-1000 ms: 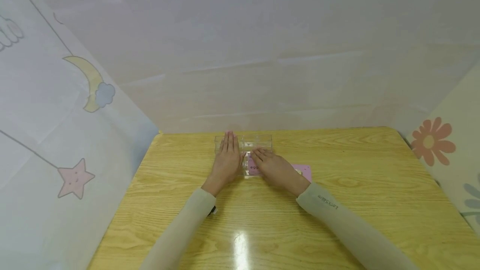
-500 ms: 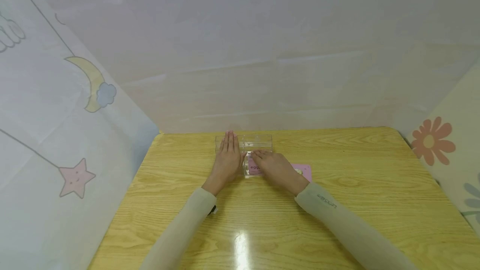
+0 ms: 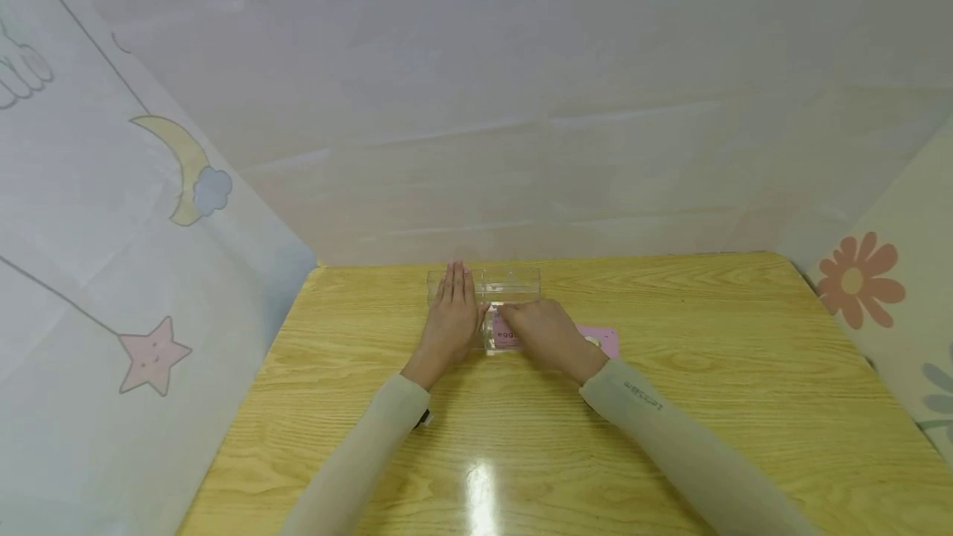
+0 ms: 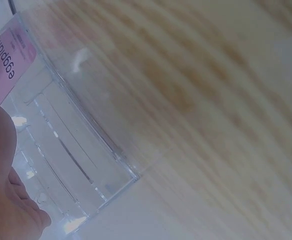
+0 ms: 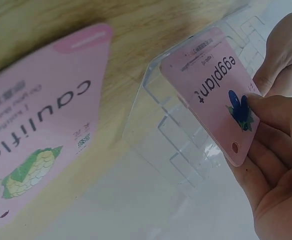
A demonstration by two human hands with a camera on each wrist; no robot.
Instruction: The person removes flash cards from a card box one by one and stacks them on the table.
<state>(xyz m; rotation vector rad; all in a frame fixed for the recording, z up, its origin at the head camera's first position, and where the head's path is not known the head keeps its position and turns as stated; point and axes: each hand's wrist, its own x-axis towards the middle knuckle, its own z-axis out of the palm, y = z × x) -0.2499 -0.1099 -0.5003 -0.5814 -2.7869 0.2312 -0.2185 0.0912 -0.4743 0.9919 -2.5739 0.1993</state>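
A pink card printed "eggplant" stands within a clear plastic holder; it looks thick at the edge, perhaps more than one card. My right hand pinches it, the thumb on the printed face and the other fingers behind. My left hand lies on the left part of the holder, fingers straight and pointing away from me. Slots show in the holder's clear wall in the left wrist view. The right hand hides part of the card in the head view.
Another pink card, printed with a cauliflower, lies on the wooden table to the right of the holder, partly behind my right wrist. The patterned wall sheet rises at the table's far edge.
The right hand's fingers have drawn in slightly at the eggplant card, and its wrist has shifted a little left. The left hand and the holder stay put.
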